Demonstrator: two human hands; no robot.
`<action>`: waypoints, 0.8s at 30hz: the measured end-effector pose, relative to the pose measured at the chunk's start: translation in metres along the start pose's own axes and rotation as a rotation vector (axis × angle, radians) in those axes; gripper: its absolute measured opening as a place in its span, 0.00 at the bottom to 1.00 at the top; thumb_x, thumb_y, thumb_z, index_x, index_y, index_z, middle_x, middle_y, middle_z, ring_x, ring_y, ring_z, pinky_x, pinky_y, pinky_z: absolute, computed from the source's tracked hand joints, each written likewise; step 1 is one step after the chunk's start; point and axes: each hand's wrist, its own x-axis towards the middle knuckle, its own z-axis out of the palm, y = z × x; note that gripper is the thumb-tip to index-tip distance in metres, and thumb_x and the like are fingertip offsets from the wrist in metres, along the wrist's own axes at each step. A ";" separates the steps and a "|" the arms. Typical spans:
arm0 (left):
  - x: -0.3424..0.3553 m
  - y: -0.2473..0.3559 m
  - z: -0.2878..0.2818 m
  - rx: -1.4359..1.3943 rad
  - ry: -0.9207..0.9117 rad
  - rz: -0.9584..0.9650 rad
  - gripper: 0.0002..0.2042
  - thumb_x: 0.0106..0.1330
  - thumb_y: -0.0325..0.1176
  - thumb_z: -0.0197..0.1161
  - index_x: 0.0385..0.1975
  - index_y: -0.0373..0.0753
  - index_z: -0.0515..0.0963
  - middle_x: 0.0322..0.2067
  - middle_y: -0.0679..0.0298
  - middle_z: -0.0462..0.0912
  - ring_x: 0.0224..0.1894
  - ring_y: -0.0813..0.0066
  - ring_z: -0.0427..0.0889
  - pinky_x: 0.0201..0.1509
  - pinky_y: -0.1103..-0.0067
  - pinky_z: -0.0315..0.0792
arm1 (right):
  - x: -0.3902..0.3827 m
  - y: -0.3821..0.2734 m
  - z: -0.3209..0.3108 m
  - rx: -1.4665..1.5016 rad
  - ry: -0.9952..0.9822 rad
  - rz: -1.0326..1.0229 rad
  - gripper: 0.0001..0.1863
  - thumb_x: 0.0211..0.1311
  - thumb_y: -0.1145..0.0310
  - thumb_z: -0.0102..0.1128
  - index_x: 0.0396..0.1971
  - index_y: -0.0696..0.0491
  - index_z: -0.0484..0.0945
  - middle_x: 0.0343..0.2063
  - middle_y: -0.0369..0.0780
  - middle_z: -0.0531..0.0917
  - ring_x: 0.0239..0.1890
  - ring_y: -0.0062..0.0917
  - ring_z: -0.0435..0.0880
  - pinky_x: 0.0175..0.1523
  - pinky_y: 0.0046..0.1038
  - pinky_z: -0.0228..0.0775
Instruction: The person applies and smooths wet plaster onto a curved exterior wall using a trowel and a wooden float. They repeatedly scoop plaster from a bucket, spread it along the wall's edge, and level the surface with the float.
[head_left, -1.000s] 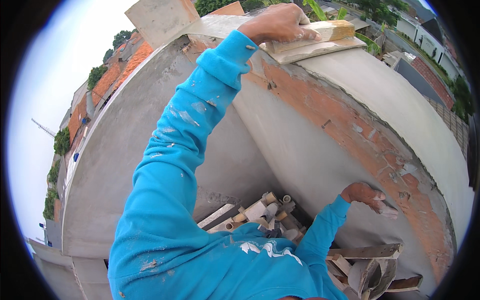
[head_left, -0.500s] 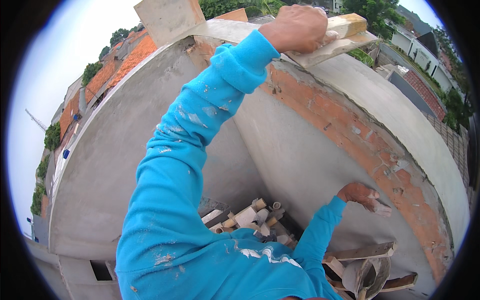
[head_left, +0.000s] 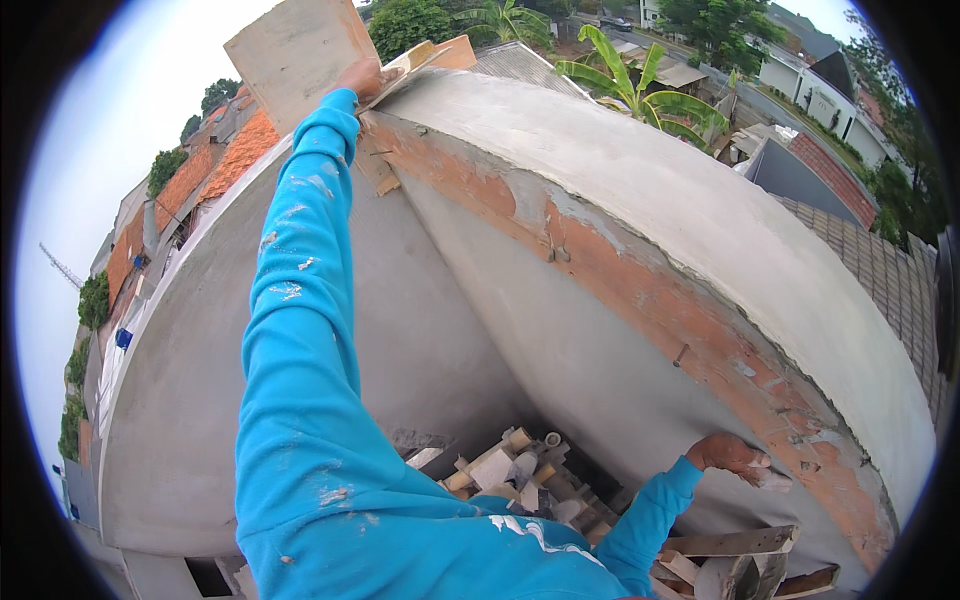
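Note:
My left hand (head_left: 362, 78) grips a pale wooden float (head_left: 415, 62) at the far end of the plastered wall top (head_left: 640, 170), its arm stretched upward. Beside it stands an upright square board (head_left: 292, 62). My right hand (head_left: 738, 458) is open at the lower right, fingers loosely bent and dusty, at the wall face just below a band of exposed orange brick (head_left: 640, 310). I cannot tell whether it holds any weight there.
Pale pipe pieces and debris (head_left: 505, 470) lie in the corner below me, with timber pieces (head_left: 730, 545) at lower right. Beyond the wall are tiled roofs (head_left: 240, 150), a banana plant (head_left: 640, 95), trees and a road.
My left hand and the float have moved left along the wall top to beside the upright board. My right hand stays by the wall, slightly lower in view.

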 end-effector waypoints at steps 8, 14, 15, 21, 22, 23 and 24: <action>0.004 0.023 -0.009 -0.018 -0.040 0.123 0.36 0.56 0.65 0.65 0.24 0.27 0.81 0.26 0.44 0.80 0.31 0.51 0.82 0.38 0.61 0.74 | 0.002 -0.011 0.000 -0.145 0.031 -0.226 0.34 0.76 0.56 0.30 0.72 0.64 0.42 0.71 0.57 0.47 0.72 0.47 0.44 0.74 0.44 0.32; -0.060 0.119 -0.044 -0.074 0.005 0.253 0.40 0.57 0.71 0.59 0.23 0.27 0.82 0.19 0.50 0.78 0.23 0.59 0.78 0.30 0.62 0.70 | 0.000 -0.005 0.003 -0.113 0.008 -0.204 0.33 0.76 0.57 0.28 0.71 0.65 0.44 0.72 0.56 0.43 0.74 0.47 0.38 0.75 0.46 0.26; -0.072 0.142 -0.054 -0.052 -0.015 0.235 0.40 0.56 0.71 0.60 0.24 0.28 0.83 0.19 0.51 0.78 0.23 0.60 0.79 0.30 0.63 0.70 | 0.001 0.007 0.002 -0.127 -0.011 -0.172 0.33 0.76 0.57 0.28 0.71 0.65 0.44 0.72 0.56 0.44 0.74 0.47 0.38 0.75 0.46 0.25; -0.137 0.224 -0.086 -0.070 0.016 0.291 0.36 0.57 0.69 0.62 0.26 0.30 0.85 0.19 0.51 0.80 0.24 0.60 0.80 0.30 0.64 0.72 | -0.003 -0.012 0.001 -0.097 -0.016 -0.183 0.32 0.76 0.59 0.30 0.71 0.65 0.44 0.72 0.56 0.44 0.74 0.48 0.38 0.74 0.46 0.29; -0.149 0.238 -0.090 -0.073 0.011 0.303 0.36 0.57 0.68 0.62 0.27 0.30 0.85 0.19 0.51 0.80 0.23 0.60 0.80 0.29 0.64 0.72 | -0.004 -0.016 0.000 -0.131 -0.023 -0.205 0.33 0.76 0.59 0.31 0.71 0.65 0.42 0.71 0.56 0.44 0.74 0.47 0.38 0.74 0.46 0.32; -0.162 0.251 -0.095 -0.052 0.039 0.329 0.36 0.57 0.68 0.62 0.27 0.30 0.85 0.19 0.50 0.80 0.22 0.60 0.80 0.28 0.65 0.72 | -0.005 -0.019 -0.002 -0.165 -0.031 -0.227 0.33 0.76 0.59 0.32 0.71 0.66 0.41 0.71 0.57 0.44 0.74 0.47 0.38 0.74 0.46 0.35; -0.173 0.269 -0.101 -0.035 0.072 0.362 0.35 0.57 0.67 0.63 0.28 0.30 0.86 0.19 0.50 0.80 0.21 0.60 0.80 0.27 0.65 0.72 | -0.003 -0.019 -0.002 -0.152 -0.034 -0.227 0.33 0.77 0.59 0.32 0.71 0.66 0.42 0.71 0.57 0.43 0.74 0.48 0.37 0.74 0.47 0.33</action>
